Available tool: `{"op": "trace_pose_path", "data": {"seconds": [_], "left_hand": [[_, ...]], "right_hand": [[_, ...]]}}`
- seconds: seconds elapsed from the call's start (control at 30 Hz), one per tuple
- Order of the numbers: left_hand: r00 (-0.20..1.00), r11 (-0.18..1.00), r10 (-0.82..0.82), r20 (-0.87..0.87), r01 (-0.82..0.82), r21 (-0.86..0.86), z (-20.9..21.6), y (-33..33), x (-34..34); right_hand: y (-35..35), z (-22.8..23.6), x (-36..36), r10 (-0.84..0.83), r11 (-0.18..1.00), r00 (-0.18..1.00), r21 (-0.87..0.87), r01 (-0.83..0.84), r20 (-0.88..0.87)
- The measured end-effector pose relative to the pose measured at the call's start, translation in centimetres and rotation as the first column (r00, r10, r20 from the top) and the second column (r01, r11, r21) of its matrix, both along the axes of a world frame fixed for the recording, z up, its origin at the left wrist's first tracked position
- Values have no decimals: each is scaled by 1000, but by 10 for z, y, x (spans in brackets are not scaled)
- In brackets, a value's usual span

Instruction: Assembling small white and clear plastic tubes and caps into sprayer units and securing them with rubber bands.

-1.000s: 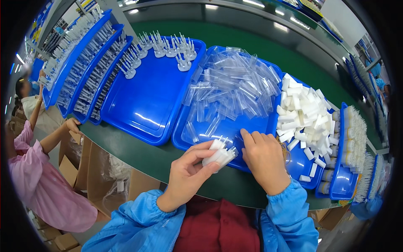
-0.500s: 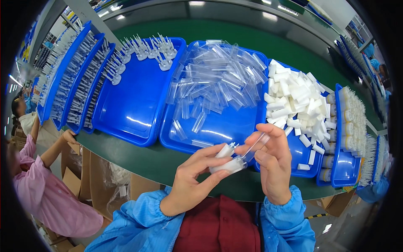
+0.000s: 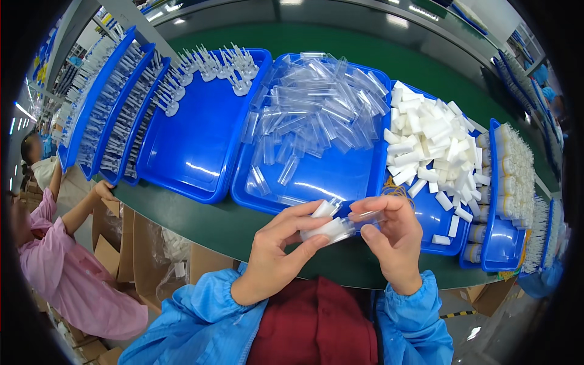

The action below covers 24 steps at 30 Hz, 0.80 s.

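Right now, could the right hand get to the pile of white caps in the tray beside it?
Probably yes: the white caps lie open-topped just beyond the right hand, nothing between. But its fingers already pinch a clear tube.

- The left hand (image 3: 277, 243) was raised before the chest, fingers curled, thumb and forefinger pinched closed.
- The right hand (image 3: 392, 240) faced it, fingertips nearly meeting, also pinched.
- Both forearms, in blue sleeves, rose from the lower edge.
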<state>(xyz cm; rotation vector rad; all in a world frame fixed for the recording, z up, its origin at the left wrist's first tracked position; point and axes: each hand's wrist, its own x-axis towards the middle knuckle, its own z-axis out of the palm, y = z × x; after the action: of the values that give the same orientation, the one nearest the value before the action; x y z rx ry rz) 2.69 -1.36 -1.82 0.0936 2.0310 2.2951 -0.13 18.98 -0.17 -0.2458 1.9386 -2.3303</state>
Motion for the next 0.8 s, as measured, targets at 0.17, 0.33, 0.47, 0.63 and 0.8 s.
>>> {"op": "trace_pose_path", "data": {"seconds": [0.17,0.33,0.47,0.63,0.8], "left_hand": [[995,984,-86,-51,77,-161,4,-5,-1],[989,974,-88,-119,60,-221,7,-7,-3],[987,963,-53,-151,10,-268,12,-4,-4],[964,911,-15,-264,-96,-402,18,4,-3],[967,909,-8,-257,-100,-404,17,4,0]], "right_hand": [[-3,-13,6,-42,994,972,86,63,-233],[-5,-14,9,-33,982,929,160,98,-369],[-7,-8,12,-13,965,908,231,121,-419],[-13,-12,17,-39,920,833,305,245,-552],[-8,-7,5,-60,930,910,308,200,-410]]}}
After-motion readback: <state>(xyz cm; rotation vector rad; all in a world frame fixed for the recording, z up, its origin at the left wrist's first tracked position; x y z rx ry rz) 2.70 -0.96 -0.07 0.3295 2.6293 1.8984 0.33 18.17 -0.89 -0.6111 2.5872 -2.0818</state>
